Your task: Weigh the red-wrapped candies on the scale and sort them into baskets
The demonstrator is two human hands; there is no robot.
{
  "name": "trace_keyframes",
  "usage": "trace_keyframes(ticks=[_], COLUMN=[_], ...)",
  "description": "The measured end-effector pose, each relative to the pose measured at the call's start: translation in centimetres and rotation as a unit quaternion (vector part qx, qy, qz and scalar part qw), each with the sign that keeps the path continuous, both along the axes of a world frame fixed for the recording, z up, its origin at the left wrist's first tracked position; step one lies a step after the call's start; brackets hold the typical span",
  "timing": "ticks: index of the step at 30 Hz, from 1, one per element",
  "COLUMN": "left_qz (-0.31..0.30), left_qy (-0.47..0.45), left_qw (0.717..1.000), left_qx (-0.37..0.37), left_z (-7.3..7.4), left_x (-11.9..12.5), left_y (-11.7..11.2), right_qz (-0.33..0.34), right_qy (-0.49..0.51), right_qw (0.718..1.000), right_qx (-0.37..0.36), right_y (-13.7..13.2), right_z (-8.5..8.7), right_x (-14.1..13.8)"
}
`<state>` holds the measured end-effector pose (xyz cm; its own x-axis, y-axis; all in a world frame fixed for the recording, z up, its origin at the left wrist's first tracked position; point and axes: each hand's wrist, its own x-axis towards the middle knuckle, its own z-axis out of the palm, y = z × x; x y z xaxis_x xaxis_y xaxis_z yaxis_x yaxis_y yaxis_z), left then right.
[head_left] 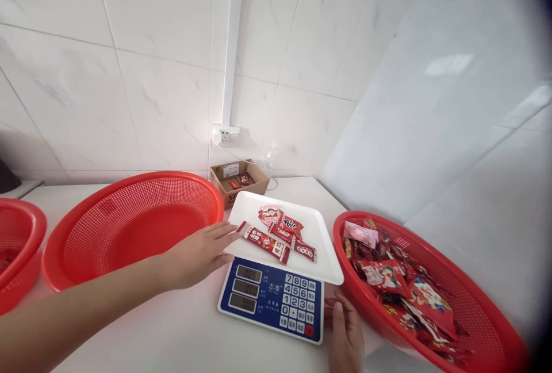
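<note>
A digital scale [271, 301] with a blue keypad panel stands on the white table, its display lit with digits. On its white tray [317, 229] lie several red snack packets, among them a long red packet [264, 242] and a smaller red packet [304, 249]. My left hand [198, 252] is at the tray's left edge, fingers stretched out, fingertips close to the long packet's end, holding nothing. At the scale's right side is my right hand [345, 327], thumb up and fingers reaching to the scale's edge. Its fingertips are partly hidden there.
A red basket [491, 327] of packets stands at right, close to the scale. Another red basket [133, 229], with no contents showing, stands at left, and a third [26, 218] at far left. Behind the tray are a cardboard box [228, 197] with packets and a wall socket [225, 136].
</note>
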<state>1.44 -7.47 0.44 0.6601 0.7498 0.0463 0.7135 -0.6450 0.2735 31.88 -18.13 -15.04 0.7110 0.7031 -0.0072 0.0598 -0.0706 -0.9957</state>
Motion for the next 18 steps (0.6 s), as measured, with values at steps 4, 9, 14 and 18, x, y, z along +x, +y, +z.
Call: trace_keyframes(ticks=[4, 9, 14, 18], left_qz=[-0.062, -0.133, -0.097, -0.017], left_qy=[0.008, 0.028, 0.053, 0.066], left_qw=[0.998, 0.99, 0.992, 0.994], left_qx=[0.006, 0.029, 0.057, 0.086], left_z=[0.0, -1.7, -1.0, 1.4], left_x=[4.9, 8.1, 7.7, 4.6], left_y=[2.9, 4.6, 4.2, 2.7], right_qz=[0.005, 0.002, 0.007, -0.016], right_qy=[0.001, -0.002, -0.004, 0.0], right_qw=[1.0, 1.0, 1.0, 0.999], right_qx=[0.013, 0.022, 0.028, 0.04], right_y=[0.0, 0.0, 0.0, 0.0], right_z=[0.0, -0.4, -0.7, -0.6], right_x=[0.0, 0.3, 0.4, 0.0])
